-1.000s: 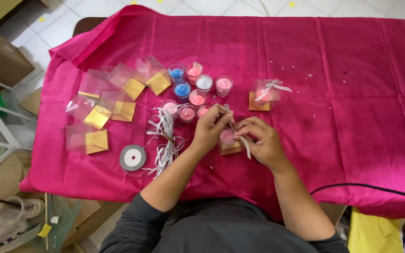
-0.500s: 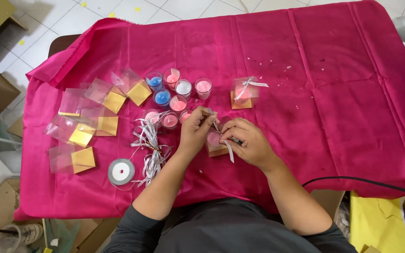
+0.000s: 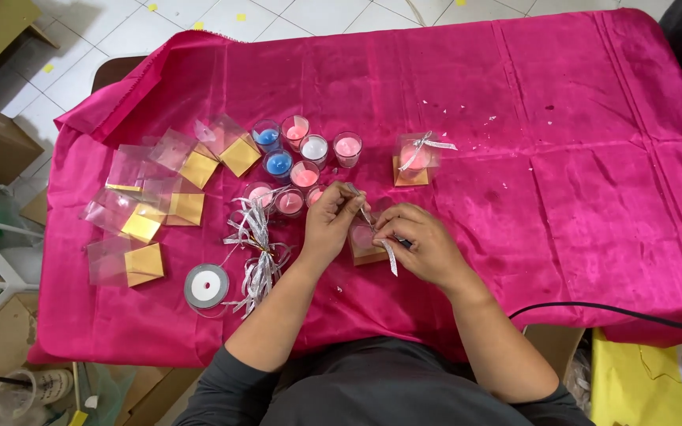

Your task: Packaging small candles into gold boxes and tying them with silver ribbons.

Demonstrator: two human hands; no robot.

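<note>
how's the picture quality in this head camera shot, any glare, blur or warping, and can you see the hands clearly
Head view: even overhead light with soft sheen, no harsh glare, on the pink cloth; shadows faint. Left hand and right hand fairly sharp, though the thin silver ribbon and the boxed candle between them are small and partly hidden. Table edges bow slightly, a wide-lens distortion.

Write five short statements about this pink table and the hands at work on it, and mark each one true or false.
1. Both hands are at a small clear box with a pink candle, the left hand and right hand pinching silver ribbon. True.
2. The ribbon spool lies to the right of the hands. False: it lies to their left, near the table's front edge.
3. A finished box tied with a bow stands beyond the hands. True.
4. All the loose candle cups hold blue wax. False: two are blue, one white, the rest pink.
5. The tablecloth is green. False: it is pink.
</note>
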